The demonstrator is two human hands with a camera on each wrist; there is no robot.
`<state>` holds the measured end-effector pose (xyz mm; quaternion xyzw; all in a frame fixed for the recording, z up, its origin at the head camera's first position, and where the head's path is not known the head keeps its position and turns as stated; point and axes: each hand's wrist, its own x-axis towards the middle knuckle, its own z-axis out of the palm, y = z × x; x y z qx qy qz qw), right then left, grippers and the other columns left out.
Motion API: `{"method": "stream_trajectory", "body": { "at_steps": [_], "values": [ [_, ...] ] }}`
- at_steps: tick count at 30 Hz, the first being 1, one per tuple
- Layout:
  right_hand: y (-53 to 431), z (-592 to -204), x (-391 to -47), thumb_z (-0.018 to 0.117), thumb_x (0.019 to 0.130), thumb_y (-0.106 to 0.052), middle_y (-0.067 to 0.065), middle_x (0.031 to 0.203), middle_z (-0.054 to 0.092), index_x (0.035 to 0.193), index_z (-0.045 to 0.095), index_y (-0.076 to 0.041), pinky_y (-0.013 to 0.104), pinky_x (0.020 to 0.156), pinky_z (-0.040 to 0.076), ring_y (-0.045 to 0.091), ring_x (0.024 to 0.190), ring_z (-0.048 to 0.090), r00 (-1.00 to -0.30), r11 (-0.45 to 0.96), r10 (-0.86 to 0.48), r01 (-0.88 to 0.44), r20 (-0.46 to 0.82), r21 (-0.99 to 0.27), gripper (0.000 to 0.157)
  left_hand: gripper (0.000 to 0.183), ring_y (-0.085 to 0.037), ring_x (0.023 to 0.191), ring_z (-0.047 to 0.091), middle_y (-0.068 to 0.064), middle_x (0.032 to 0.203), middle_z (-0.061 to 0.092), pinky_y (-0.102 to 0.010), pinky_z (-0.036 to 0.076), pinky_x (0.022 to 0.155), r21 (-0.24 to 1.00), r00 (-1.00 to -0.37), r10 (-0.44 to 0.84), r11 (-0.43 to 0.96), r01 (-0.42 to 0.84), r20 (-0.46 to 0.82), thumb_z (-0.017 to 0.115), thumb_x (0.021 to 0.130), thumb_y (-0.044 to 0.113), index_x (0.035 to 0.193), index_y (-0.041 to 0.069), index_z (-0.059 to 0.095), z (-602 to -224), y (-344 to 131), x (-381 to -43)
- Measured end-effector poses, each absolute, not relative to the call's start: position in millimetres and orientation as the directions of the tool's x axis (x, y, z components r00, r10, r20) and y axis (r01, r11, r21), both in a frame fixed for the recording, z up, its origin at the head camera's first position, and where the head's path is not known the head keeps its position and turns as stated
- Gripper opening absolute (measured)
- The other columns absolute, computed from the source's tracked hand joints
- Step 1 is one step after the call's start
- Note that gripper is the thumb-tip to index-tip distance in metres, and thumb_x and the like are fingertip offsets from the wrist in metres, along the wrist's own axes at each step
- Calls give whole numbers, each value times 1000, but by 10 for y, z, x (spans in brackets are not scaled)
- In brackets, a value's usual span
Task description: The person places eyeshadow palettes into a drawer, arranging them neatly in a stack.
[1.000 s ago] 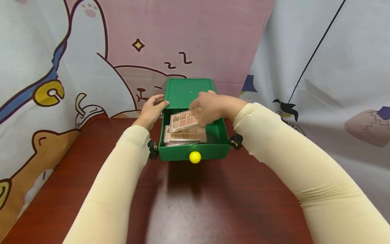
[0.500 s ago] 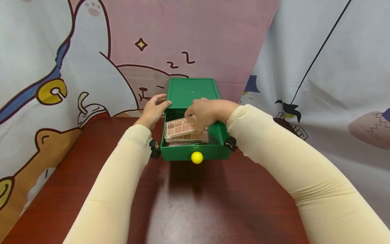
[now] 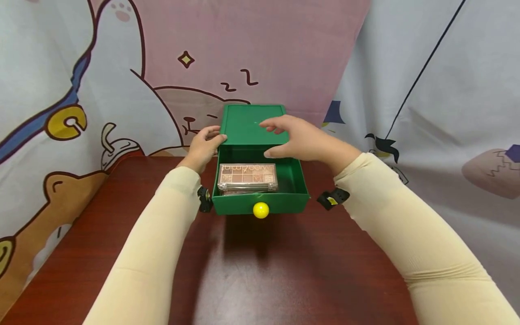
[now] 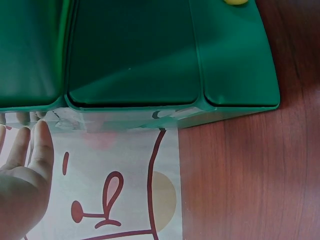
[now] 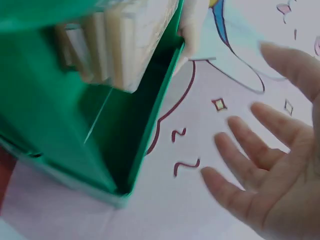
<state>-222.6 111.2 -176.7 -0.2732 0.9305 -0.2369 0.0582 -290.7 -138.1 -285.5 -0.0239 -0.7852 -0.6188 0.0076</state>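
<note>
A green box (image 3: 248,122) has its drawer (image 3: 235,205) pulled out toward me, with a round yellow knob (image 3: 261,210) on the front. Several clear-lidded eyeshadow palettes (image 3: 248,175) lie stacked in the drawer's left part; the right wrist view shows the palette stack (image 5: 131,45) from the side, blurred. My left hand (image 3: 204,148) touches the box's left side near its front edge. In the left wrist view, the left hand (image 4: 27,175) has straight fingers against that side. My right hand (image 3: 304,141) hovers over the drawer's right rear, its fingers spread and holding nothing.
Box and drawer stand on a reddish-brown wooden table (image 3: 252,271). Behind them hangs a printed cartoon curtain (image 3: 252,45). A black wrist device (image 3: 333,198) sits beneath my right forearm, and another black device (image 3: 204,199) beside the left.
My right hand has lowered a palette onto the stack in the drawer and let go. It has then moved up and right with its fingers opened. The left hand stays at the box.
</note>
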Motion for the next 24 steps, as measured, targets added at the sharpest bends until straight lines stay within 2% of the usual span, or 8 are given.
{"method": "stream_trajectory", "body": {
  "at_steps": [5,9,12,16,19,24],
  "values": [
    [1482,-1949,-2194,68,91,-21,10,138,51,143,46,-13,47,100,43,25,127,45,-917,632,-377,-359,132,-687,57,52,-25,126,45,-8,146,42,-40,44,95,971,-999,26,236,49,45,57,98,28,145,15,41,-2861,-1378,-2914],
    [1746,-2141,-2161,64,94,-26,12,137,51,144,45,-14,48,97,44,26,128,46,-950,574,-274,-287,151,-767,55,51,-25,126,45,-8,146,42,-40,44,94,970,-999,25,239,50,45,57,98,28,145,15,41,-2863,-1373,-2910],
    [1913,-2329,-2138,60,96,-30,14,137,51,145,43,-11,41,96,44,24,125,48,-964,543,-216,-249,153,-802,56,51,-25,126,45,-8,146,42,-39,44,94,969,-999,22,242,45,41,56,98,28,145,15,41,-2862,-1378,-2906],
    [2087,-2639,-2094,56,98,-36,16,136,51,146,41,-8,26,90,46,13,113,54,-984,491,-153,-157,93,-857,57,51,-24,125,45,-8,145,42,-39,44,94,969,-999,23,241,44,39,56,98,28,145,15,41,-2852,-1377,-2902],
    [2140,-2885,-2038,53,99,-37,18,135,52,145,41,-6,24,86,48,11,110,56,-989,461,-148,-90,23,-883,57,51,-24,124,46,-7,145,42,-39,44,94,969,-999,24,243,43,39,56,98,28,145,15,41,-2846,-1375,-2899],
    [2102,-3255,-1905,53,100,-32,22,135,53,142,43,-2,31,86,50,28,117,57,-985,457,-160,-22,-58,-889,53,52,-24,123,46,-7,145,43,-39,44,94,969,-999,25,242,41,36,56,98,29,146,15,40,-2843,-1370,-2902]
  ]
}}
